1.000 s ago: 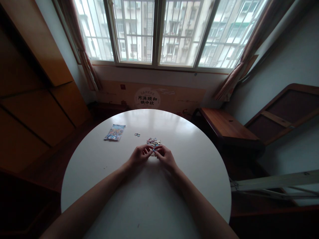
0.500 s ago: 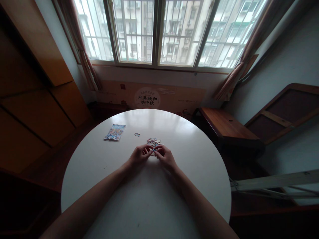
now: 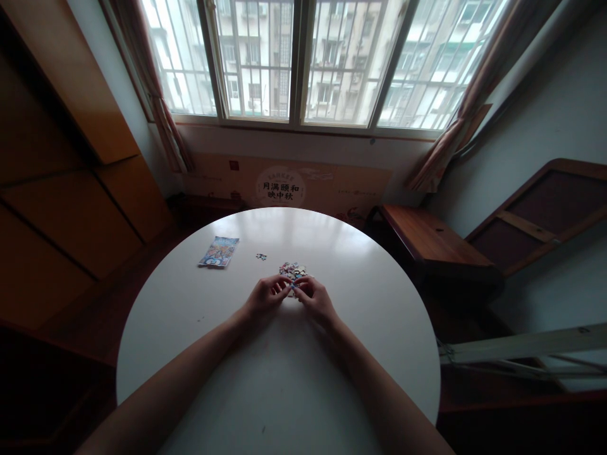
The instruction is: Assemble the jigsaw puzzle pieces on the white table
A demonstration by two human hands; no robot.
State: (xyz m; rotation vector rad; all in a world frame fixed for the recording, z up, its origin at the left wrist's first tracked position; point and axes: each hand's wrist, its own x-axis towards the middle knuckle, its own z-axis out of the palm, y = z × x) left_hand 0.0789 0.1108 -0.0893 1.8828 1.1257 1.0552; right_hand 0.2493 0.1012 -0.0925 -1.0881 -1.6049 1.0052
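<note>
Between the fingertips of both hands is a small blue puzzle piece (image 3: 293, 286). My left hand (image 3: 269, 294) pinches it from the left, thumb against fingers. From the other side my right hand (image 3: 311, 296) grips it the same way. Whether it is one piece or two joined ones is too small to tell. Just beyond the fingers lies a heap of mixed puzzle pieces (image 3: 293, 270), partly covered by my hands. A few loose puzzle pieces (image 3: 261, 256) lie apart, left of the heap. Farther left rests a colourful printed packet (image 3: 219, 252).
All of this is on a round white table (image 3: 190, 373). Behind it are a barred window (image 3: 332, 63) and a printed cardboard panel (image 3: 341, 180). A wooden bench (image 3: 431, 237) stands at the right, wooden cabinets (image 3: 61, 215) at the left.
</note>
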